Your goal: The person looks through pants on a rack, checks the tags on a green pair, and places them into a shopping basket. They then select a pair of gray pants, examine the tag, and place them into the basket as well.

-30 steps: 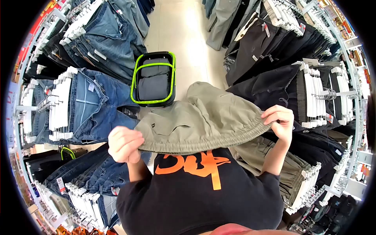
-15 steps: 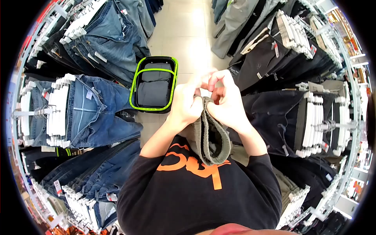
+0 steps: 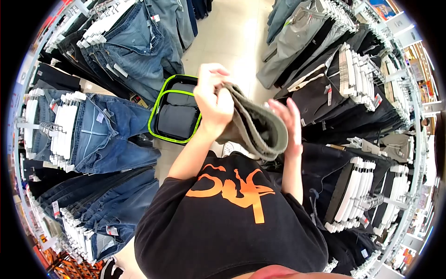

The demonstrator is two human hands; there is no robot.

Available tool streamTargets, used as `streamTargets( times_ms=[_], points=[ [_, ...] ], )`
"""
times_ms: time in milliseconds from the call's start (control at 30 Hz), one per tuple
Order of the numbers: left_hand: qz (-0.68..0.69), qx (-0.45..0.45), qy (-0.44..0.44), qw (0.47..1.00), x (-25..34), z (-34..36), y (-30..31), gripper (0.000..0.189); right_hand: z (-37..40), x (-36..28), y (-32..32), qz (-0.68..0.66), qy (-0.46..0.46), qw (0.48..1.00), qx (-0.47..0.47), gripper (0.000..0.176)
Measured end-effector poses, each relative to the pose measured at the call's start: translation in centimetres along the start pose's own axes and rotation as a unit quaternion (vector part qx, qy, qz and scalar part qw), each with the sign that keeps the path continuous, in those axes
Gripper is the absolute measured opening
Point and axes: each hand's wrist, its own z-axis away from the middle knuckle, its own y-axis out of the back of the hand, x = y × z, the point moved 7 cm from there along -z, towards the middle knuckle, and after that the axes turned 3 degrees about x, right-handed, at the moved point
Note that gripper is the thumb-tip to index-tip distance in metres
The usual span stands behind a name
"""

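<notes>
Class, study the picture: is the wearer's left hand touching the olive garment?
Touching. The head view shows the left hand gripping one end of the olive garment, its thumb against the folded fabric.

Item: aisle floor (image 3: pixel 227 42) between hanging jeans (image 3: pixel 104 130) at left and hanging trousers (image 3: pixel 318 169) at right, bearing a shopping basket (image 3: pixel 165 137) ahead-left with folded garments (image 3: pixel 176 121), seemingly two, inside; folded trousers (image 3: pixel 244 125) between left hand (image 3: pixel 213 103) and right hand (image 3: pixel 291 123), before the wearer's T-shirt (image 3: pixel 232 242).
</notes>
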Motion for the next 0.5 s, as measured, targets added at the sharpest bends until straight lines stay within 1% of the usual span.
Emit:
streamTargets(
  times_ms=[67, 133, 167, 200, 233, 267, 300, 333, 367, 400, 433, 467, 500],
  points=[
    [0.070, 0.045, 0.044, 0.996, -1.2, -1.2, -0.2, 0.029, 1.9, 2.1, 1.7, 0.075, -0.016, 0.997, -0.013, 0.119],
    [0.076, 0.044, 0.057, 0.995, -1.1, -1.8, -1.2, 0.029, 2.1, 4.0, 2.6, 0.152, -0.039, 0.987, 0.032, 0.122],
    [0.058, 0.040, 0.040, 0.997, -0.6, -1.9, -1.9, 0.029, 2.0, 4.5, 3.7, 0.125, -0.045, 0.987, 0.087, 0.114],
    [0.040, 0.037, 0.022, 0.998, -0.2, -1.9, -2.4, 0.029, 1.4, 4.1, 4.5, 0.240, 0.019, 0.959, 0.148, 0.096],
    [0.030, 0.040, -0.009, 0.999, -0.1, -2.0, -2.7, 0.029, 0.7, 4.1, 5.7, 0.257, 0.007, 0.949, 0.185, 0.085],
    [0.008, 0.059, -0.015, 0.998, 0.2, -2.5, -2.2, 0.029, -0.1, 3.9, 6.5, 0.273, -0.006, 0.936, 0.221, 0.075],
    [0.021, 0.054, -0.019, 0.998, 0.4, -3.2, -1.9, 0.028, -1.4, 2.1, 5.9, 0.246, 0.070, 0.945, 0.204, 0.059],
    [0.034, 0.048, -0.023, 0.998, 0.8, -4.0, -1.4, 0.027, -2.2, 0.8, 5.3, 0.210, 0.086, 0.954, 0.195, 0.054],
    [0.072, -0.003, -0.001, 0.997, 1.4, -5.0, -1.2, 0.029, -3.1, 0.2, 5.0, 0.224, 0.101, 0.952, 0.185, 0.052],
    [0.119, -0.086, 0.018, 0.989, 0.7, -5.9, -0.9, 0.036, -3.8, -0.5, 4.5, 0.239, 0.115, 0.948, 0.175, 0.049],
    [0.146, -0.127, 0.028, 0.981, 0.6, -6.4, -0.6, 0.035, -4.5, -1.3, 3.7, 0.305, 0.096, 0.936, 0.146, 0.044],
    [0.173, -0.167, 0.039, 0.970, 0.7, -6.9, -0.6, 0.036, -5.1, -2.2, 2.7, 0.300, 0.112, 0.936, 0.143, 0.037],
    [0.304, -0.160, 0.111, 0.932, -0.7, -7.1, -0.1, 0.043, -5.6, -3.0, 1.9, 0.295, 0.114, 0.936, 0.156, 0.037]
  ],
)
